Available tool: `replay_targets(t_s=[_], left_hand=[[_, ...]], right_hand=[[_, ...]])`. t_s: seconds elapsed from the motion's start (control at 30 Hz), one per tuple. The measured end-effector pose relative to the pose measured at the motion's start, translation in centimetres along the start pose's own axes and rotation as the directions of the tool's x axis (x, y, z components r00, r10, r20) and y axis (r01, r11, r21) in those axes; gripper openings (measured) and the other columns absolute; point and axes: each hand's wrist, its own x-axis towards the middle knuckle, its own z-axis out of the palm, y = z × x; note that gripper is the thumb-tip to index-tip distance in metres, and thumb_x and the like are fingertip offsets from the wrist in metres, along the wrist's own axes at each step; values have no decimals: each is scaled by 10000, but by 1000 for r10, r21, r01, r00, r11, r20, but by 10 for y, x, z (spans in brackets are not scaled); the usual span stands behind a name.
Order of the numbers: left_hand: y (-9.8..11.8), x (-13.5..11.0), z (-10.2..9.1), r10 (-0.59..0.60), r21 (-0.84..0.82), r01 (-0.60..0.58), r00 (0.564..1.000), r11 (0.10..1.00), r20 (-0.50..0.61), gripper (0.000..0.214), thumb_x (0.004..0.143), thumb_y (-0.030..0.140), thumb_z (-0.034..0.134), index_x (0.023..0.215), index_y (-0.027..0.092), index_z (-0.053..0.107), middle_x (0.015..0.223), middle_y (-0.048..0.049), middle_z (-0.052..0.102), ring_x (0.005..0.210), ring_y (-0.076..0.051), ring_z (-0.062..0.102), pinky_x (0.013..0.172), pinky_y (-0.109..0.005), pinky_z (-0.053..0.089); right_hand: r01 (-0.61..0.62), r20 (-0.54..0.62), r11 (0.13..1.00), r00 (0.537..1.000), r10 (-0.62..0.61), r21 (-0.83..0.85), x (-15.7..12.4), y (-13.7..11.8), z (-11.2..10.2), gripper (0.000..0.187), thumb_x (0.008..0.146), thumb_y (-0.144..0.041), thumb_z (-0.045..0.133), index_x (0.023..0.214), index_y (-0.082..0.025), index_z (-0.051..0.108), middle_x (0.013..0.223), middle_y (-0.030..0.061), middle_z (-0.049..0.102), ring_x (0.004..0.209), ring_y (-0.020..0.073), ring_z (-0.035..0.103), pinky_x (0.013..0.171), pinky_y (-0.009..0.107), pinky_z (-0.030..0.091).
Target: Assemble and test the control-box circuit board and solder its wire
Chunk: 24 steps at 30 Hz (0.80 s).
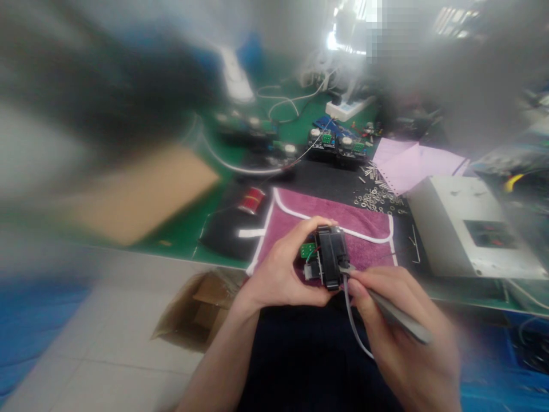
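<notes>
While left hand [277, 269] grips black box [331, 257] near middle of frame, right hand [412, 293] pinches gray tool [402, 317], tip by gray cord [352, 323] where it meets box. Looks like cord-fixing step to me. Next move seems to need box still, tip steady.

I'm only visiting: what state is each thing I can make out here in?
Black boxy plastic device: held up in the left hand.
Grey cable: hanging in a curve.
Long grey tool: gripped by the right hand, tip at the device.
Purple white-edged cloth: spread out.
Small metal rings: loose, scattered.
Pinkish paper sheets: loose, overlapping.
Brown cardboard box: open.
</notes>
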Motion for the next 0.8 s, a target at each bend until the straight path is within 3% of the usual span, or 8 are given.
replay_targets(t_s=[0.1,0.2,0.3,0.4,0.47,0.57,0.7,0.8], left_hand=[[0,0,0,1,-2,-1,1000,1000,5,981,643,230,911,1524,305,487,1520,-98,619,1385,-353,635,1176,-455,527],[-1,0,-1,-4,-13,5,1000,1000,6,999,638,262,941,1529,301,492,1536,-104,610,1405,-362,621,1212,-477,504],[-2,0,-1,-18,-30,19,1000,999,17,1003,642,265,945,1533,300,486,1542,-109,604,1398,-362,629,1211,-482,507],[-2,0,-2,-21,-24,22,999,999,27,1012,631,251,948,1530,303,487,1541,-106,604,1387,-357,634,1185,-464,524],[-2,0,-2,-20,-14,20,999,1000,27,1005,625,252,953,1520,303,497,1535,-101,608,1375,-352,641,1173,-454,530],[-1,1,-1,-26,-14,27,999,1000,21,998,633,273,961,1515,302,495,1523,-103,615,1353,-347,653,1155,-448,541],[0,2,0,-19,-10,19,1000,1000,0,971,655,268,945,1516,295,497,1508,-106,623,1364,-351,642,1158,-448,536],[0,2,0,-10,-4,10,1000,1000,-4,952,662,259,934,1509,297,502,1493,-96,629,1360,-341,641,1159,-434,528]], right_hand=[[-78,-24,993,996,80,93,-1,2,1,120,993,-160,724,1086,-229,752,1028,25,758,913,153,734,822,260,596],[-263,-8,915,960,279,306,-3,10,4,55,1011,-214,717,1037,-226,763,950,22,753,837,158,732,748,264,596],[-389,95,721,906,413,574,-2,23,10,105,1047,-272,675,1040,-211,759,847,18,747,717,157,721,662,269,597],[-396,189,491,889,417,776,3,34,18,152,1062,-303,642,1047,-195,748,758,17,735,610,146,688,577,259,571],[-400,218,422,883,416,814,5,37,20,157,1061,-306,643,1035,-190,745,730,17,730,584,139,672,561,253,563],[-408,192,486,881,433,773,3,35,18,149,1056,-306,653,1037,-195,750,746,19,732,605,145,677,573,260,571],[-346,-38,754,897,440,559,-5,22,9,82,1028,-253,698,1025,-200,761,836,19,729,706,147,700,642,258,572],[-247,-116,894,944,309,374,-9,13,5,75,995,-175,722,1045,-211,766,923,21,731,823,153,711,732,269,571]])
